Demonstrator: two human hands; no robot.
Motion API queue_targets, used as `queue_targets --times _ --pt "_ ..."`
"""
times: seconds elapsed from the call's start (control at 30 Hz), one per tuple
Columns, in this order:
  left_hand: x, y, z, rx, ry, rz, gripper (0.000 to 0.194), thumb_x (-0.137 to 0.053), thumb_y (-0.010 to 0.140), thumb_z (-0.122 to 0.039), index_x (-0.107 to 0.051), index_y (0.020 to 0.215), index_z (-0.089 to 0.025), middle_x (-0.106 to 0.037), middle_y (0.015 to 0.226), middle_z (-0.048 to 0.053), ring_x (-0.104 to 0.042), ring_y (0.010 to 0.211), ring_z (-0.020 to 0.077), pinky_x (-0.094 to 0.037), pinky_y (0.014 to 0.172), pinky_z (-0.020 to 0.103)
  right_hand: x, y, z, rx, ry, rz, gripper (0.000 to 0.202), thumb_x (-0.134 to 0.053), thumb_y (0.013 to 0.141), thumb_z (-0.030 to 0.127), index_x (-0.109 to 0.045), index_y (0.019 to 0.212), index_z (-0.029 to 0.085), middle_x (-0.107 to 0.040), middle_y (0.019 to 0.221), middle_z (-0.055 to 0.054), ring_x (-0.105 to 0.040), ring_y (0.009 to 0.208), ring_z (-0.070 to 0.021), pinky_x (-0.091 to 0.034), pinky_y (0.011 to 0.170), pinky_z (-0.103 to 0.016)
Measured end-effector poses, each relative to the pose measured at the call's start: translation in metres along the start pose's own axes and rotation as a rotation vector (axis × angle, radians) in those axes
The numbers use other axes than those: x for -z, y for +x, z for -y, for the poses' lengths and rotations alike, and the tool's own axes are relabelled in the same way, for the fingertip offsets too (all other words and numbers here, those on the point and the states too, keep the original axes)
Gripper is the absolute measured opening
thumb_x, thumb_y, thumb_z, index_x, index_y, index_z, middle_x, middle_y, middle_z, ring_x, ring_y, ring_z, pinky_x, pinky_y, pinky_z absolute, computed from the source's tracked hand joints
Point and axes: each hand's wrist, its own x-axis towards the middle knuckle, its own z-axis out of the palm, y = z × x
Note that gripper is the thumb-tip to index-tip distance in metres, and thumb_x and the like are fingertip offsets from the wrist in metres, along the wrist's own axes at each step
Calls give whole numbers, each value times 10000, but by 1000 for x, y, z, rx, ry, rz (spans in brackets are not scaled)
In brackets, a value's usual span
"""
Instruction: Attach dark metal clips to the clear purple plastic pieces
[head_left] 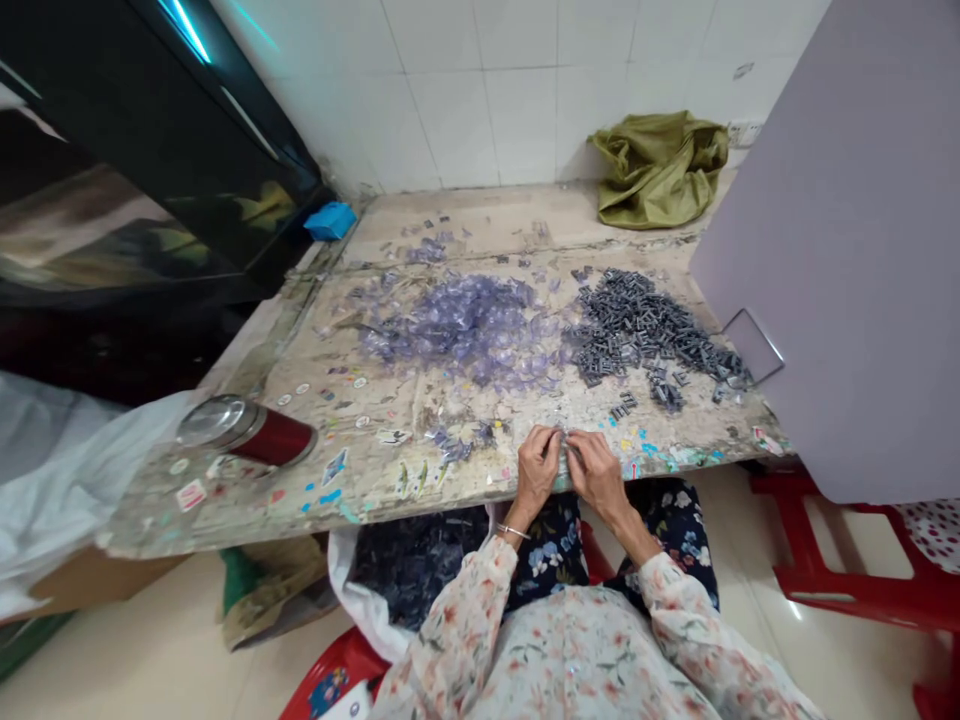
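My left hand [538, 466] and my right hand [595, 468] meet at the table's front edge, fingertips pinched close together around something too small to make out. Beyond them lies a wide heap of clear, purplish plastic pieces [469, 320]. A pile of small dark grey parts [637, 320] is on the right of the table [442, 400]. A few clear pieces [454, 440] lie left of my left hand. Two or so grey parts [622, 405] sit just beyond my right hand.
A red flask [274, 435] lies at the front left. A blue box [330, 221] and an olive sack [660, 170] are at the back. Below the edge is a white bag of dark pieces [356, 590]. A grey panel [840, 250] and red stool [862, 590] stand right.
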Motion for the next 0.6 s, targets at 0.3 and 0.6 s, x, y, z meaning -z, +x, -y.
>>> queue_targets --times 0.3,0.6 --pt "0 -4 -9 -167 375 123 209 -501 950 -218 -697 885 -180 -670 841 65 -586 854 206 -412 813 383 37 36 -56 -317 -530 -131 259 -545 928 400 -628 983 161 -632 886 -127 -531 874 -269 -414 714 -356" --pt "-5 -9 -5 -211 402 155 176 -493 946 -186 -666 965 -162 -642 920 88 -559 916 217 -433 854 381 39 20 -58 -113 -287 125 391 -440 882 106 -537 1258 143 -631 1130 -139 -534 1055 -275 -440 894 -407"
